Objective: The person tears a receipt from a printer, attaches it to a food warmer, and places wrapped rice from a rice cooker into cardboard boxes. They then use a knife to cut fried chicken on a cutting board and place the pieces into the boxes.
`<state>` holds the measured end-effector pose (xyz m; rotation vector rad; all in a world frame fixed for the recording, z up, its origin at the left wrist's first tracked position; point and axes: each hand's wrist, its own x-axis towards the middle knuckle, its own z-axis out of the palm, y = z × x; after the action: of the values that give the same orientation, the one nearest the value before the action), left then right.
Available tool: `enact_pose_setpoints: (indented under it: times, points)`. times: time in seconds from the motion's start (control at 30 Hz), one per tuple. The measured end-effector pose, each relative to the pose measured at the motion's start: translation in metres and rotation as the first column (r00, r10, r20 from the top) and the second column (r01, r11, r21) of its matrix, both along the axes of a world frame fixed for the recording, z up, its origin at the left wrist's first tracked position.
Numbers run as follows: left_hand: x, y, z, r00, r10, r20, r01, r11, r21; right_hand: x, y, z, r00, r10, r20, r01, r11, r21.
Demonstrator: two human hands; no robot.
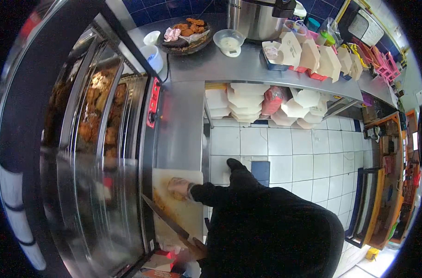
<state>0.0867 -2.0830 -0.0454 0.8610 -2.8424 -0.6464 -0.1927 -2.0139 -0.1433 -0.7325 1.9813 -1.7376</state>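
Observation:
My left hand [200, 250], low in the view, is closed around the handle of a large kitchen knife [166, 219]. The blade slants up and left over a pale cutting board [167, 235]. On the board's upper part rests my right hand [178, 187], blurred, with what looks like a clear glove cuff at the wrist. Its fingers seem curled down on something brownish that I cannot make out. Brown and yellow stains and crumbs lie beside it. Just left of the board stands a glass warming cabinet [148, 139] with browned pieces of food on its racks.
A steel counter [187, 69] runs along the top, holding a platter of fried pieces [187, 30], a scale with a bowl [229, 42], a steel pot [257, 19] and open cartons [308, 58]. Stacked cartons [243, 102] fill the shelf underneath. White floor tiles [303, 141] lie right of the board.

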Motion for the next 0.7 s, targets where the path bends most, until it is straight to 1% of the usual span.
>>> enact_pose_setpoints:
  times: [0.03,0.07,0.1,0.13,0.17,0.23,0.27,0.3,0.33,0.37,0.4,0.43,0.47,0.5,0.53,0.57,0.6,0.63,0.67,0.7]
  points:
    - [-0.006,0.007,-0.005,1.0,0.02,0.012,-0.021,1.0,0.016,-0.015,0.02,0.001,0.94,0.064,0.334,0.005,0.979,-0.203]
    - [-0.01,0.013,-0.013,0.999,0.036,0.04,-0.037,0.999,0.027,-0.031,0.043,0.015,0.771,0.137,0.622,0.126,0.924,-0.36]
    - [-0.013,0.02,-0.02,0.996,0.051,0.069,-0.054,0.998,0.037,-0.055,0.073,0.02,0.303,0.376,0.876,0.303,0.833,-0.463]
    - [-0.015,0.025,-0.026,0.993,0.065,0.103,-0.07,0.996,0.047,-0.076,0.11,0.031,0.34,0.309,0.888,0.454,0.773,-0.443]
    - [-0.016,0.033,-0.032,0.987,0.087,0.132,-0.096,0.993,0.064,-0.097,0.147,0.044,0.377,0.24,0.895,0.584,0.688,-0.431]
    - [-0.017,0.042,-0.043,0.976,0.099,0.194,-0.117,0.989,0.088,-0.147,0.249,0.033,0.618,0.203,0.759,0.65,0.412,-0.639]
    - [-0.017,0.043,-0.047,0.969,0.1,0.226,-0.124,0.988,0.095,-0.164,0.304,0.066,0.524,0.028,0.851,0.791,0.355,-0.499]
    - [-0.019,0.042,-0.051,0.963,0.099,0.252,-0.13,0.985,0.11,-0.18,0.359,0.1,0.393,-0.15,0.907,0.897,0.28,-0.342]
    - [-0.018,0.041,-0.054,0.957,0.102,0.273,-0.139,0.983,0.12,-0.194,0.415,0.109,0.391,-0.308,0.867,0.904,0.304,-0.3]
    - [-0.018,0.04,-0.059,0.952,0.107,0.287,-0.151,0.979,0.136,-0.19,0.463,0.117,0.42,-0.494,0.761,0.889,0.395,-0.233]
    - [-0.014,0.041,-0.064,0.944,0.117,0.31,-0.169,0.975,0.145,-0.203,0.504,0.126,0.47,-0.653,0.594,0.848,0.52,-0.099]
    - [-0.007,0.037,-0.073,0.937,0.103,0.333,-0.161,0.975,0.152,-0.22,0.544,0.129,0.547,-0.765,0.34,0.784,0.611,0.114]
    - [-0.001,0.037,-0.078,0.933,0.078,0.352,-0.145,0.975,0.168,-0.244,0.574,0.126,0.634,-0.768,0.09,0.708,0.624,0.332]
    - [0.005,0.039,-0.082,0.929,0.055,0.366,-0.129,0.975,0.181,-0.272,0.609,0.117,0.715,-0.679,-0.167,0.635,0.53,0.562]
    - [0.008,0.041,-0.082,0.924,0.029,0.381,-0.108,0.976,0.189,-0.305,0.628,0.109,0.781,-0.532,-0.327,0.564,0.376,0.735]
    - [0.012,0.046,-0.081,0.921,0.026,0.389,-0.108,0.976,0.19,-0.329,0.644,0.098,0.826,-0.408,-0.388,0.502,0.221,0.836]
    - [-0.001,0.052,-0.059,0.916,0.041,0.399,-0.14,0.965,0.222,-0.345,0.647,0.094,0.865,-0.321,-0.386,0.438,0.104,0.893]
    - [-0.013,0.058,-0.039,0.884,0.072,0.462,-0.173,0.969,0.179,-0.358,0.647,0.097,0.895,-0.25,-0.368,0.38,-0.002,0.925]
    - [-0.024,0.062,-0.022,0.847,0.084,0.525,-0.183,0.973,0.141,-0.368,0.648,0.106,0.919,-0.194,-0.344,0.335,-0.078,0.939]
    - [-0.041,0.064,-0.004,0.827,0.105,0.553,-0.218,0.965,0.143,-0.376,0.644,0.12,0.931,-0.159,-0.328,0.308,-0.135,0.942]
